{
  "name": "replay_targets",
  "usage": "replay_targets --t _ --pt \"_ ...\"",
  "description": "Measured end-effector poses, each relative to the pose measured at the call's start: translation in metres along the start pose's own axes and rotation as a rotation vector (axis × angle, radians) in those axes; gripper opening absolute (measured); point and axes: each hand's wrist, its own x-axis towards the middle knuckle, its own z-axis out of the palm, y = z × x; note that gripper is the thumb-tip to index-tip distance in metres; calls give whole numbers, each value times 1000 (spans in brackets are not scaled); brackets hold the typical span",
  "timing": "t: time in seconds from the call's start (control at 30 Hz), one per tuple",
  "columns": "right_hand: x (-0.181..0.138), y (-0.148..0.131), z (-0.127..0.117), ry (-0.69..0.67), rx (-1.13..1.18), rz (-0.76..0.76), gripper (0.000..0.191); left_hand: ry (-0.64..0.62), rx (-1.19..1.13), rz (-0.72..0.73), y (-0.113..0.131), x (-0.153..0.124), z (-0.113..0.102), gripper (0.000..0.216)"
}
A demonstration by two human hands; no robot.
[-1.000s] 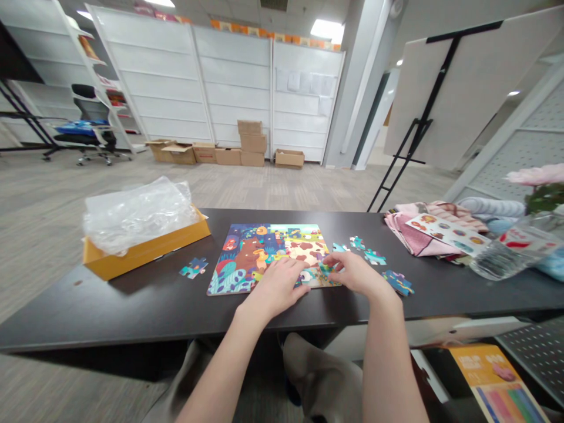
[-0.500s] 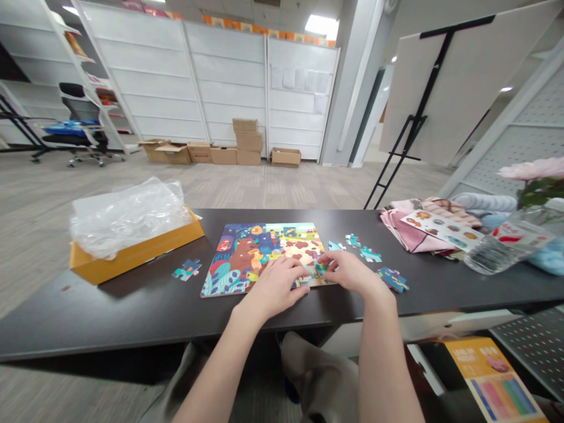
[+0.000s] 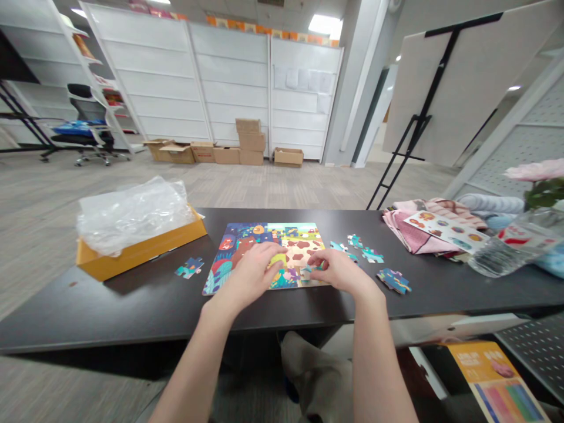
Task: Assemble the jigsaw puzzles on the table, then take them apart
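Observation:
A colourful jigsaw puzzle [image 3: 304, 247] lies on the dark table, with a cow, a brown bear and plants in its picture. My left hand [image 3: 253, 270] rests over its middle, fingers stretched out and thumb apart, covering part of the bear. At the puzzle's lower right, my right hand [image 3: 339, 271] has its thumb and fingers curled round a small teal puzzle piece [image 3: 315, 268], partly hidden by the fingers. Loose teal pieces [image 3: 372, 255] lie right of the puzzle, beside a joined blue clump [image 3: 393, 281]. Another blue piece [image 3: 189, 268] sits to its left.
A yellow box [image 3: 141, 251] filled with clear plastic wrap [image 3: 136, 214] stands at the left. Pink cloths [image 3: 400, 232], a sticker sheet [image 3: 445, 231] and a plastic bottle [image 3: 497, 255] are on the right. Below the table's right edge is a colourful package [image 3: 497, 376].
My left hand has moved left and up from the puzzle's lower right to its middle. My right hand has shifted slightly left with the puzzle piece. The view has turned a little left.

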Motion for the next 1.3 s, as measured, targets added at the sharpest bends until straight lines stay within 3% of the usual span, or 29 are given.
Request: replay_targets --t 0.1,0.23,0.43,0.73,1.1,1.3 --pt "1 -14 4 -19 24 -60 30 68 41 -138 -21 -11 -29 30" --pt "4 -33 11 -91 -4 -109 41 -25 26 -185 -27 -25 -47 28" --pt "12 -42 25 -132 -90 -138 47 -96 36 -192 -24 -39 -45 35" --pt "13 -42 29 -112 -87 -135 34 -118 54 -190 -32 -48 -47 38" --pt "11 -44 26 -122 -131 -164 23 -109 60 -133 -26 -44 -34 38" --pt "10 -44 27 -105 -142 -176 35 -133 53 -77 -19 -38 -26 34"
